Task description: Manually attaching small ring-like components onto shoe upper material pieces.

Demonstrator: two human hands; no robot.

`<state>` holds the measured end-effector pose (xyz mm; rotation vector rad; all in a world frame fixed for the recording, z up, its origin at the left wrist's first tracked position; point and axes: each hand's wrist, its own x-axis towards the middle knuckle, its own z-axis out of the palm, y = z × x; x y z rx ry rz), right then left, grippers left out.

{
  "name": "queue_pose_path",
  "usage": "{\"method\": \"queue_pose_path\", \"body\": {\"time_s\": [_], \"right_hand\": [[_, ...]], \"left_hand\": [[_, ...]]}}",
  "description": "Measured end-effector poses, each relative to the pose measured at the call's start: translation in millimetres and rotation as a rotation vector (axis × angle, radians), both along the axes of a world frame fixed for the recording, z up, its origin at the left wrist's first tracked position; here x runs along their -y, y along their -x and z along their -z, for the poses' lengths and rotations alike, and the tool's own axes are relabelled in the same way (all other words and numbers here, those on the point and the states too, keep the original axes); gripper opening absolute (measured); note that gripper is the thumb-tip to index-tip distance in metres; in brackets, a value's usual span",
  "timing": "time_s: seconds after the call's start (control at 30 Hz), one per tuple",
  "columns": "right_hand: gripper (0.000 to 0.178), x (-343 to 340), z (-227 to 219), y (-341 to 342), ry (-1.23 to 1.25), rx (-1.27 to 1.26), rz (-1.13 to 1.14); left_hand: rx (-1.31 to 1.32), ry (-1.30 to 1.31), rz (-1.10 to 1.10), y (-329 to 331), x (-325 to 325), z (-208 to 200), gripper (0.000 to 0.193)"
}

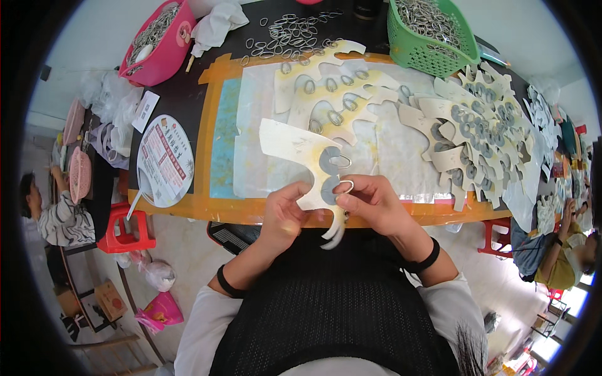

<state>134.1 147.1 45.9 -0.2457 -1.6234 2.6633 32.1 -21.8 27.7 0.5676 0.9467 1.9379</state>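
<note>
Above the near table edge I hold a curved cream cut piece (288,141) that looks like leather or stiff fabric. My left hand (285,213) is closed on its left edge. Two grey round patches (329,161) sit along its right side, and an oval metal ring (341,162) sticks out from the upper one. At the lower patch, my right hand (374,203) pinches a second metal ring (345,186) between thumb and fingers; the fingertips partly cover it. Beyond, similar cream pieces (295,84) lie with rings on yellowish glue-stained areas.
A heap of cream pieces with grey patches (483,135) covers the right side. Loose metal rings (295,31) lie at the back, between a pink basket (164,53) and a green basket (433,47) of rings. A round fan (165,160) lies left. Other people sit at both sides.
</note>
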Motion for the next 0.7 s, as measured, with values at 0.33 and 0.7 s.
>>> {"method": "queue_pose_path", "body": {"time_s": [0.33,0.7], "right_hand": [[0.047,-5.9,6.5,-2.0,0.328,0.009,0.012],[0.016,30.3,8.8,-13.3,-0.498,-0.05,0.473]], "left_hand": [[-0.152,0.246,-0.163,-0.9,11.5,2.8,0.023],[-0.168,0.329,-0.294,-14.4,5.3,1.4,0.015]]}}
